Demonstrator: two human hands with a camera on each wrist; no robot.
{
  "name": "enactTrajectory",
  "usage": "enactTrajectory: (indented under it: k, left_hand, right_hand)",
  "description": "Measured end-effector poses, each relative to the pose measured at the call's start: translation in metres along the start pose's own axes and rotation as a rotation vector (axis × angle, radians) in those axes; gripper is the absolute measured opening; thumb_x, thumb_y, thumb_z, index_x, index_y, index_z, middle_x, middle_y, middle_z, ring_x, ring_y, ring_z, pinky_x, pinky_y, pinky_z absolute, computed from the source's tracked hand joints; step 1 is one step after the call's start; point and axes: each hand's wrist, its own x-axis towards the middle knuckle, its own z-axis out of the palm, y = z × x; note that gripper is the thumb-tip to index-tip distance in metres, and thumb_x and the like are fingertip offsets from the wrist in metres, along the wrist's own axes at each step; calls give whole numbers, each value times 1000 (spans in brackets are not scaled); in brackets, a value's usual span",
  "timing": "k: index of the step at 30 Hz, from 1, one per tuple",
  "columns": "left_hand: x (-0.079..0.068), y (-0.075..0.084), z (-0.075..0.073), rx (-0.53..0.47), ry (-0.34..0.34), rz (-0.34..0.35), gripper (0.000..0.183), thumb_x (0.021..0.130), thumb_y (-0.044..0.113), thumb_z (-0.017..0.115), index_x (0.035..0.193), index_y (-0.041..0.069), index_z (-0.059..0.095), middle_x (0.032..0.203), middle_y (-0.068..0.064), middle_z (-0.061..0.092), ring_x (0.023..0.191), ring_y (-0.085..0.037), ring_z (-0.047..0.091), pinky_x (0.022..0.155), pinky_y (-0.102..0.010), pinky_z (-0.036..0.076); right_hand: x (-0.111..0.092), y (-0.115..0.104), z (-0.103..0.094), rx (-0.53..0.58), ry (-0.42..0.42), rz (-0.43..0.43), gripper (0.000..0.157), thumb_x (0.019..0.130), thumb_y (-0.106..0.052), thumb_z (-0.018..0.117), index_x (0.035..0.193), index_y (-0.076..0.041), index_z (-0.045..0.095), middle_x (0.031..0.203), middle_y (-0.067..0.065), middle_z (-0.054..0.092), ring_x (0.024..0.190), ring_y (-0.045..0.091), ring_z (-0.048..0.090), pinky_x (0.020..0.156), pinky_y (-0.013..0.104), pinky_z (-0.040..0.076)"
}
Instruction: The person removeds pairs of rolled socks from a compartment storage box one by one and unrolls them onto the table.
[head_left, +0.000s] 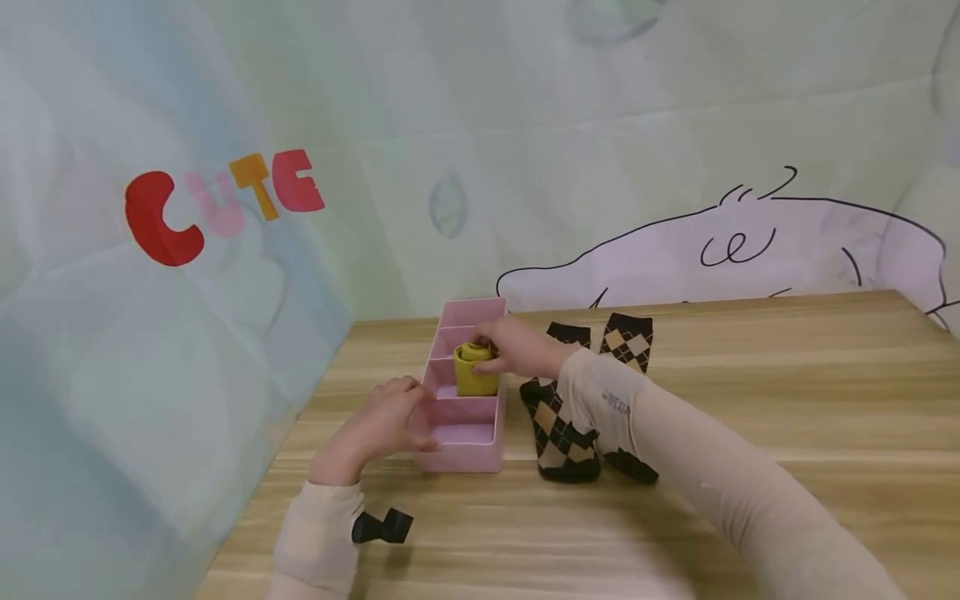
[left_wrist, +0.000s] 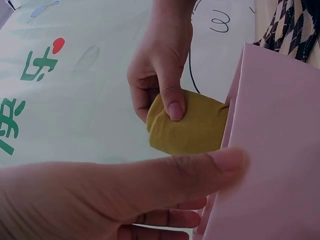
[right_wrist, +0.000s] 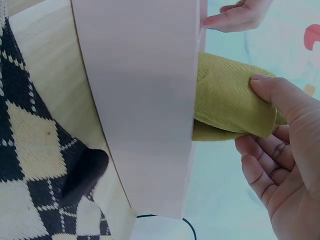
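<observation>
A yellow rolled-up sock [head_left: 477, 379] stands partly inside a compartment of the pink divided box [head_left: 461, 457], its top above the rim. My right hand [head_left: 525, 348] pinches the sock between thumb and fingers; the right wrist view shows the thumb on top of the yellow fabric [right_wrist: 227, 95]. At the box's near left corner, my left hand [head_left: 382, 425] grips the wall. Its thumb lies against the pink side [left_wrist: 280, 140] in the left wrist view, with the other fingers partly hidden behind it. The nearest compartment shows a bare pink floor.
Two black and tan argyle socks [head_left: 564, 437] lie on the wooden table [head_left: 750, 400] right of the box, partly under my right forearm. A printed cloth [head_left: 420, 108] hangs behind and to the left. A black bow-shaped piece [head_left: 384, 527] sits by my left cuff.
</observation>
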Motion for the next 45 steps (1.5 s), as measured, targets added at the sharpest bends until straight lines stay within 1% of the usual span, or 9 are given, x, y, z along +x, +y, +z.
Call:
enactTrajectory:
  k: [5, 10, 15, 21, 26, 30, 34, 40, 45]
  left_hand:
    - [-2, 3, 0, -1, -10, -1, 58, 69, 33, 84, 114, 1, 63, 111, -13, 63, 106, -34, 58, 97, -50, 43]
    - [-2, 7, -1, -26, 7, -4, 56, 73, 32, 82, 116, 2, 62, 111, -13, 64, 105, -32, 58, 97, -50, 44]
    - [3, 13, -2, -15, 42, 15, 52, 76, 30, 80, 115, 1, 61, 108, -15, 62, 101, -32, 58, 92, -49, 46]
    - [8, 26, -5, 34, 137, 38, 47, 79, 30, 78, 111, 0, 61, 106, -14, 62, 100, -31, 57, 91, -47, 48]
    - [12, 36, -1, 72, 210, 70, 42, 79, 30, 78, 106, 2, 62, 103, -12, 63, 98, -30, 58, 90, -45, 49]
    - [14, 44, 5, 53, 288, 99, 40, 78, 30, 79, 102, 4, 63, 99, -10, 62, 96, -28, 58, 88, -45, 50]
    - [18, 51, 11, 36, 359, 147, 39, 76, 31, 81, 100, 4, 64, 97, -8, 62, 93, -26, 59, 86, -43, 51]
    - [27, 63, 19, 10, 460, 226, 38, 76, 26, 81, 104, 5, 66, 97, -8, 62, 94, -25, 59, 87, -42, 50]
    - [35, 72, 22, 7, 509, 255, 39, 76, 24, 81, 107, 7, 66, 101, -8, 63, 96, -24, 59, 89, -42, 49]
  right_hand:
    - [-4, -3, -7, 4, 8, 14, 30, 87, -28, 71, 107, -7, 63, 93, 2, 65, 78, 13, 56, 71, 23, 49]
    - [-7, -4, -14, 23, 3, 24, 34, 88, -30, 69, 111, -6, 61, 101, 3, 67, 85, 13, 60, 77, 23, 52]
    - [-13, -4, -25, 36, 21, 45, 36, 89, -30, 69, 114, -7, 60, 107, 4, 67, 91, 13, 62, 82, 24, 53]
    - [-23, -4, -38, 25, 47, 31, 33, 88, -30, 69, 111, -9, 59, 104, 2, 65, 91, 13, 61, 82, 24, 54]
    - [-33, -1, -43, -28, 31, 22, 31, 89, -29, 68, 110, -9, 60, 105, 2, 65, 92, 14, 61, 83, 26, 54]
    - [-40, 2, -46, -63, 30, 28, 30, 89, -30, 68, 109, -9, 61, 102, 2, 66, 90, 13, 61, 82, 25, 53]
    - [-49, 4, -50, -55, 33, 42, 32, 89, -29, 69, 112, -9, 62, 100, 2, 66, 88, 13, 61, 80, 26, 54]
    - [-65, 10, -55, -61, 51, 92, 31, 88, -32, 68, 109, -9, 62, 92, 1, 63, 78, 12, 56, 69, 24, 50]
    - [-77, 16, -57, -80, 71, 132, 31, 88, -32, 69, 106, -8, 61, 90, 1, 64, 75, 12, 54, 68, 25, 48]
